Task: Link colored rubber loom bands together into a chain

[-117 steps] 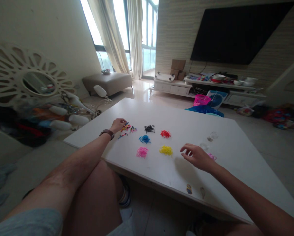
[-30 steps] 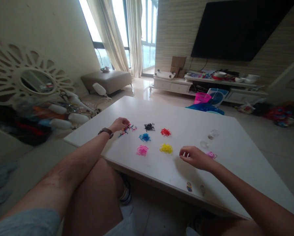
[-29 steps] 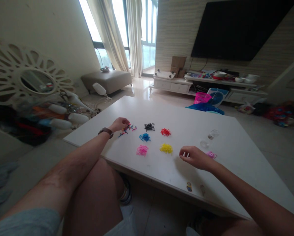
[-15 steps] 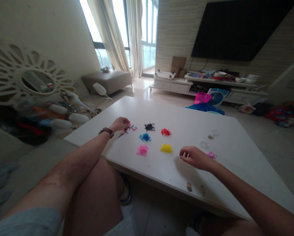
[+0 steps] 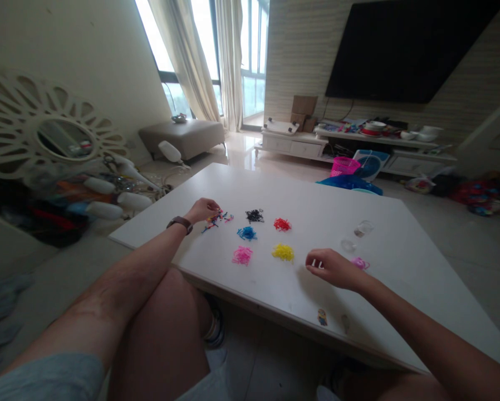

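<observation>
My left hand (image 5: 204, 210), with a watch on its wrist, is at a small mixed-colour pile (image 5: 211, 224) on the white table (image 5: 241, 189); its fingers are pressed together, and what they hold is too small to make out. To its right lie separate piles of small pieces: black (image 5: 254, 215), blue (image 5: 247, 233), red (image 5: 282, 224), pink (image 5: 242, 255) and yellow (image 5: 283, 252). My right hand (image 5: 322, 265) hovers right of the yellow pile, fingers curled with gaps between them and nothing visible in them.
Beyond my right hand are a clear container (image 5: 363, 228), a clear round piece (image 5: 348, 245) and a pink-purple item (image 5: 359, 263). A small yellow-and-blue figure (image 5: 322, 317) lies near the front edge, beside a clear piece (image 5: 346, 323).
My left hand has shifted very slightly to the left at the mixed pile. My right hand has hardly moved.
</observation>
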A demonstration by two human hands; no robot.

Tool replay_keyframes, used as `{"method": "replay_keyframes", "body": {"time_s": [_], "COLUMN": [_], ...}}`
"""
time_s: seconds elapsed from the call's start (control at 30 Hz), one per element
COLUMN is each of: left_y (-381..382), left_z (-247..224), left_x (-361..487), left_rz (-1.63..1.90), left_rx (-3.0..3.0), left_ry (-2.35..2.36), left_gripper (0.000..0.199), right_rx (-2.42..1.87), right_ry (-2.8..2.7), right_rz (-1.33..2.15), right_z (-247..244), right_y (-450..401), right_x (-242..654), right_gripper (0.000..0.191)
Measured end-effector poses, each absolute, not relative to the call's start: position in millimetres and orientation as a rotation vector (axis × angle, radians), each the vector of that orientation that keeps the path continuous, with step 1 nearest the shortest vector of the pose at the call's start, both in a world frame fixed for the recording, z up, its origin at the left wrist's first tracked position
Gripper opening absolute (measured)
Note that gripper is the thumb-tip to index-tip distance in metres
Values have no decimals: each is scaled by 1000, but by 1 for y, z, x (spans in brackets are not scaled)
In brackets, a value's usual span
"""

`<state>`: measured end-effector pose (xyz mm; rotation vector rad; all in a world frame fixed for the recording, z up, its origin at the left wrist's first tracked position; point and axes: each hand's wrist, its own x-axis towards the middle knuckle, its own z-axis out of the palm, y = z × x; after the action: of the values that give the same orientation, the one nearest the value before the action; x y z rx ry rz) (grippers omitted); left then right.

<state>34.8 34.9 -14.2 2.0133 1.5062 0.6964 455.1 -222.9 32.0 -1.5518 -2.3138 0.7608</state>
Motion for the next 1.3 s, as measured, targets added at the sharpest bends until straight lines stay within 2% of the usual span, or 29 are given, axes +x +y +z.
{"method": "replay_keyframes", "body": {"time_s": [0.83,1.1,1.3], "left_y": [36,36,38], "left_z": [-16,-18,-19], "left_x": [37,38,40], "left_rz": [643,576,579], "left_rx": [2041,1933,1978], "left_ry": [1497,1382,1447], "left_gripper": [29,41,33], "right_rx": [-1577,-1582,-1574], "right_ry": [-2336,-2336,-2343], "right_rz": [770,780,767], "right_z": [32,31,35], "right_y": [-223,-223,-223], "right_x": [455,455,452], "right_gripper": [14,14,13]}}
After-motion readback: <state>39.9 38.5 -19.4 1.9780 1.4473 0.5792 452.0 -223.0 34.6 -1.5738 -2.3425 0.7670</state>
